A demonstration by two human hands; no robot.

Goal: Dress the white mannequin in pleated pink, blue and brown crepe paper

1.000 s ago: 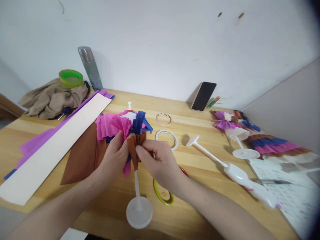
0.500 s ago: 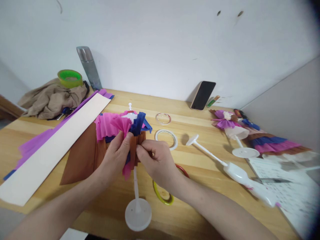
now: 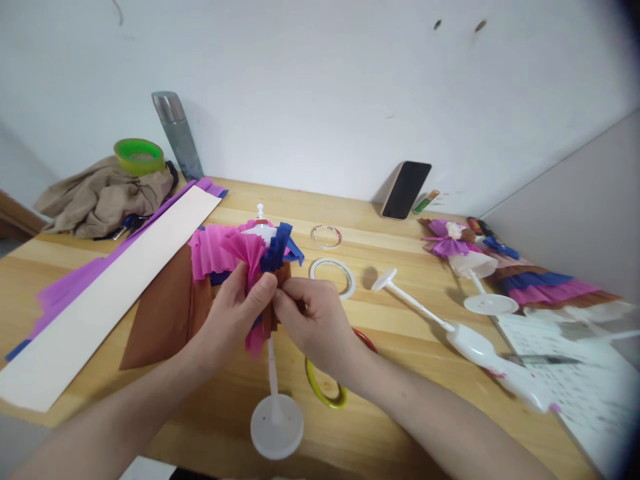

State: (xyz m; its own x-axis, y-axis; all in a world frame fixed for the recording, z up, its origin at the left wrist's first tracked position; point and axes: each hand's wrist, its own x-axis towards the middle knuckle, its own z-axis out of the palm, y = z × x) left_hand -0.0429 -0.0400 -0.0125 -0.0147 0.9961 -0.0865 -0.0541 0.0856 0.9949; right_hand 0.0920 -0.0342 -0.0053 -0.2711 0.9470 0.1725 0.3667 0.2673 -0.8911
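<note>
**Your left hand (image 3: 241,300) and right hand (image 3: 319,319) are pinching pleated brown crepe paper (image 3: 284,271) on a small white dress form (image 3: 260,230)**

At far left, a green-and-yellow tape roll (image 3: 131,165) is resting on a crumpled tan cloth (image 3: 107,200), beside a grey metal-capped bottle (image 3: 175,127). A long cream paper strip (image 3: 105,293) is lying slantwise over purple crepe paper (image 3: 67,287), and a smooth brown sheet (image 3: 157,310) is lying ungathered beside it, toward your left forearm.

Pink ruffles (image 3: 207,255) and a dark blue frill (image 3: 277,250) are already showing gathered around the form; the brown is only partly pleated, by the look of it. Your left thumb is pressing the folds, and your right fingertips are closing on them, just beside the thumb. The form's round base (image 3: 277,427) is standing near the front edge of the wooden table (image 3: 390,230).

Your right forearm is passing close by a red ring (image 3: 365,339) and a yellow ring (image 3: 333,403), so room there is looking tight. Wood is showing more openly beyond, between the white tape ring (image 3: 351,280) and the leaning black phone (image 3: 407,190). Farther right, a bare white form (image 3: 473,347) is lying down, its end reaching the written sheets (image 3: 540,333), with a layered paper skirt (image 3: 550,287) behind.
</note>
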